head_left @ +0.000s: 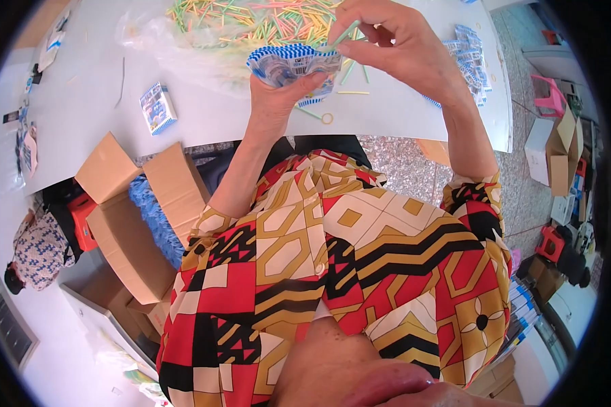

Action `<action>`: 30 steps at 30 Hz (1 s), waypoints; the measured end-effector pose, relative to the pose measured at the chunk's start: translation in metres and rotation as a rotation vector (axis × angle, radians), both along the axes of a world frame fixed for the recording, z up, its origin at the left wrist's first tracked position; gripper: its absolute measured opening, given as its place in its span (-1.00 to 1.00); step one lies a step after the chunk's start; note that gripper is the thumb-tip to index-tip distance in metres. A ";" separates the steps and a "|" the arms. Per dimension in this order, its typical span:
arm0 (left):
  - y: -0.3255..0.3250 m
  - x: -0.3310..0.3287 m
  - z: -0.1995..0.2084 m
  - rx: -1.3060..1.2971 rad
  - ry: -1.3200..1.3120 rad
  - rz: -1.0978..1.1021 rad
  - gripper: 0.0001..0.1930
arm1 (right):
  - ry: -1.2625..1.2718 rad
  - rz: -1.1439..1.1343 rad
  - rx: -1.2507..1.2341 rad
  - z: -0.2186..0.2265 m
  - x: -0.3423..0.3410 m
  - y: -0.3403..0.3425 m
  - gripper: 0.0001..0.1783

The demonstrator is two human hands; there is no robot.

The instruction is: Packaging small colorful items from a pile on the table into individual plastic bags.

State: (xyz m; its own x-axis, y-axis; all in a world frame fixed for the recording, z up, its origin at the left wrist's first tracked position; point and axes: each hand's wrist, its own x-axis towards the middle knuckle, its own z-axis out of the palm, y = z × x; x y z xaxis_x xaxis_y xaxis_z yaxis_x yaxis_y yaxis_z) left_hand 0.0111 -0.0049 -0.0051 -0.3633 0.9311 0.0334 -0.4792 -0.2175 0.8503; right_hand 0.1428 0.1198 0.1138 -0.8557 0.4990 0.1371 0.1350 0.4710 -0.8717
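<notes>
My left hand (273,102) grips a small plastic packet (288,66) with blue-and-white striped edges, its mouth facing away from me. At the packet's right corner, my right hand (411,54) pinches a thin pale-green stick (347,32) between thumb and fingers. Beyond both hands lies a big heap of thin sticks (234,19) in green, yellow and pink, on clear plastic film (159,37). A few loose sticks (353,93) and a tan ring (327,119), perhaps a rubber band, rest near the table's front edge.
More striped packets (474,61) are piled right on the white table (210,112); one filled-looking packet (158,108) lies left. A cardboard box (125,237) of blue packets stands below the left edge. Another person (42,251) sits far left. A pink stool (548,96) is at right.
</notes>
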 end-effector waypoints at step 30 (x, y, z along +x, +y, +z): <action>-0.001 -0.007 -0.010 -0.154 -0.018 0.015 -0.78 | 0.370 -0.552 0.106 -0.107 0.089 0.003 -0.81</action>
State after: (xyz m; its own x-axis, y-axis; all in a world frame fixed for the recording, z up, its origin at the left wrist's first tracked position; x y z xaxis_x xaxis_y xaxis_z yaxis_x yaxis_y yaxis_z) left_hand 0.0040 -0.0064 -0.0150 -0.3767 0.9191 -0.1158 -0.4924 -0.0928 0.8654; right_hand 0.2318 0.1229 0.0071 -0.3663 0.8175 0.4444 0.0818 0.5040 -0.8598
